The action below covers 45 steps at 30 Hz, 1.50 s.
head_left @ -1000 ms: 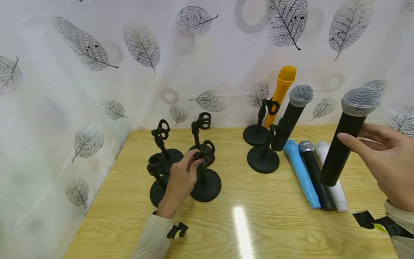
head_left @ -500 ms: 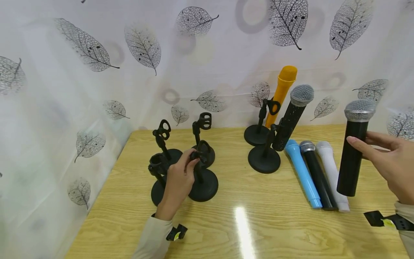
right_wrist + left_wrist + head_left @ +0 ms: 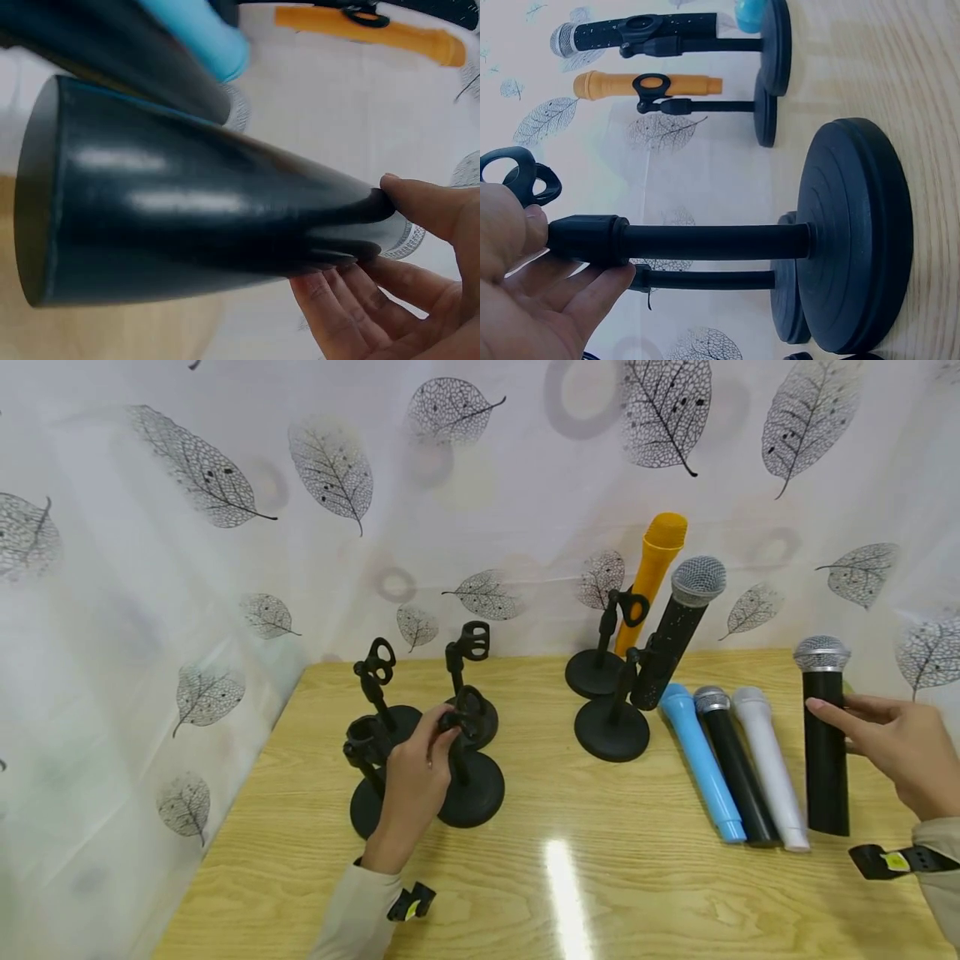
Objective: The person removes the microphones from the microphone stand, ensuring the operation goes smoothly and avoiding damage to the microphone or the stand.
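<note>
Near the top of a black desktop microphone stand (image 3: 472, 792), my left hand (image 3: 412, 789) grips just below the ring clip. In the left wrist view, thumb and fingers are around the upper joint, and the round base (image 3: 855, 236) is at the table. My right hand (image 3: 907, 747) holds a black microphone (image 3: 825, 752) with a silver mesh head, upright at the right. Thumb and fingers pinch its body from both sides, as the right wrist view shows. Beside it lie a white microphone (image 3: 771, 768), a black one (image 3: 738, 768) and a light blue one (image 3: 702, 764).
Several more black stands cluster around my left hand, including one at the back left (image 3: 375, 681). Two stands farther right hold a yellow microphone (image 3: 652, 568) and a speckled black microphone (image 3: 675, 635). A leaf-print curtain (image 3: 525, 510) hangs behind the wooden table (image 3: 637, 877).
My right hand has lowered the black microphone, from above the lying ones to their right, and turned it more upright. My left hand and its stand have shifted slightly left.
</note>
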Each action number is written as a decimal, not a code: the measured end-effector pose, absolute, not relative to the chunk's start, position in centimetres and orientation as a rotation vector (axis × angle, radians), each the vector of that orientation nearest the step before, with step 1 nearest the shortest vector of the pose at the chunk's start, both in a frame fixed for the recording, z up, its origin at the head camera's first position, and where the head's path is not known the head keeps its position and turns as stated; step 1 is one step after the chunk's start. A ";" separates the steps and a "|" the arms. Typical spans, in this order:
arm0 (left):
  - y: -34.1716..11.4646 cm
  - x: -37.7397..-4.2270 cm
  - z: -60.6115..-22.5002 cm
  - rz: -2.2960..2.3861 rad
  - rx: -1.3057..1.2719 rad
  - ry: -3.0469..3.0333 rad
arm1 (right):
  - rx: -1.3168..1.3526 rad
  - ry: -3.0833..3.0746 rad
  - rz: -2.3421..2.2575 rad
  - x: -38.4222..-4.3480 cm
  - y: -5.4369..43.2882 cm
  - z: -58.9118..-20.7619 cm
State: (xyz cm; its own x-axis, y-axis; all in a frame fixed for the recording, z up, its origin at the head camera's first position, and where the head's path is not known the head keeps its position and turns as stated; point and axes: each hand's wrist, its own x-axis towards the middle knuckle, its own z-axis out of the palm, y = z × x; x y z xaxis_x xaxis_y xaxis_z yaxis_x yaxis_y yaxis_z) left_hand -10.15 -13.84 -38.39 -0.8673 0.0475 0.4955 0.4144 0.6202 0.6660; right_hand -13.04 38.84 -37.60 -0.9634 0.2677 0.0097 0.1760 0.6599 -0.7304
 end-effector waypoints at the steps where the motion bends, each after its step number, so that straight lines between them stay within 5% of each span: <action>1: -13.8 -10.2 -38.5 -1.147 -0.364 -2.411 | -0.367 -2.766 1.197 -13.2 39.2 -38.0; 34: -14.5 -7.5 -39.6 -0.965 -0.151 -2.534 | -0.501 -3.110 1.232 -15.7 42.2 -42.8; 45: -14.4 -6.2 -39.7 -1.123 -0.444 -2.787 | -0.522 -3.130 1.179 -15.8 42.1 -43.1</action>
